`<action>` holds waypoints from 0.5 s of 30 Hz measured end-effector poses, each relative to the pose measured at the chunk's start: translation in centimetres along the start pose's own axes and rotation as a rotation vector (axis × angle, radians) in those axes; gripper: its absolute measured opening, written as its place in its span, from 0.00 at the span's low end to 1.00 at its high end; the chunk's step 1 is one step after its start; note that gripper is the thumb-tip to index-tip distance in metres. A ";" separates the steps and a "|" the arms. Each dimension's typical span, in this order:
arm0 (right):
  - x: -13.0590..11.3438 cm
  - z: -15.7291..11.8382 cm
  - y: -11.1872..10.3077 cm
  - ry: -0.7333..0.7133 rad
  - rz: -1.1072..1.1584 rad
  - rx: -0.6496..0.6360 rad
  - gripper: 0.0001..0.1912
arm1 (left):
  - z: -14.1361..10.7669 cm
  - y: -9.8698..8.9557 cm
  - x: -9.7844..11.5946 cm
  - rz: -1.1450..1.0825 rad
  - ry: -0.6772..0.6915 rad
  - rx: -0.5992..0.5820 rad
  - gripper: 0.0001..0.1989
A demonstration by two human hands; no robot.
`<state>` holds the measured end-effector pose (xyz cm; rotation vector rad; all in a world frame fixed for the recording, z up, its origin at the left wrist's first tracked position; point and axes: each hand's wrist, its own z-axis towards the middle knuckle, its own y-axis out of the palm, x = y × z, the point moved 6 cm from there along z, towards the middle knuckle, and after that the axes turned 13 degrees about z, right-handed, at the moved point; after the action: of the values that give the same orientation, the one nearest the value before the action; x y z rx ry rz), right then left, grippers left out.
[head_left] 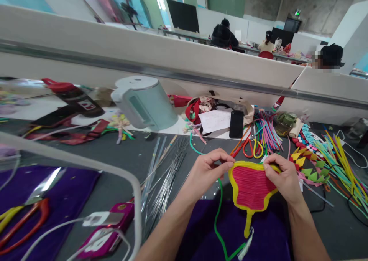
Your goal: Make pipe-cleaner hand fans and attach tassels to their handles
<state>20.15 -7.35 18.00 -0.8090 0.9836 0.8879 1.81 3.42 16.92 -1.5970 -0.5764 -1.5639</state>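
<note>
A small hand fan (253, 186), with ribbed red-pink infill and a fuzzy yellow rim, is held up by its top edge. My left hand (211, 170) pinches the rim at the upper left corner between thumb and forefinger. At the upper right, my right hand (283, 174) is closed on the rim, its fingertips partly hidden. The fan's yellow handle points down, and a white tassel (246, 245) hangs by its end. A fuzzy green stem (220, 230) runs from near my left hand down past the fan. Beneath lies a dark purple cloth (201, 230).
Silver wires (169, 184) lie left of my arm. Scissors (253, 147) and bundled pipe cleaners (268, 132) are behind the fan; more pipe cleaners (347, 165) lie right. A kettle (146, 103), a black phone (236, 124) and a low partition stand behind. Cables and large scissors (37, 207) are left.
</note>
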 end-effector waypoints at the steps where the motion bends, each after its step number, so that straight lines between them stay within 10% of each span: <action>1: 0.0 0.0 0.0 -0.001 -0.002 0.004 0.04 | 0.0 0.1 -0.4 -0.045 -0.007 0.011 0.05; 15: 0.0 -0.3 -0.3 0.001 -0.007 0.014 0.04 | 0.2 1.0 -2.1 -0.351 -0.147 0.157 0.08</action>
<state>20.31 -7.73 17.90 -0.8004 0.9863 0.8734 2.47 3.40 14.66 -1.5585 -1.0813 -1.6110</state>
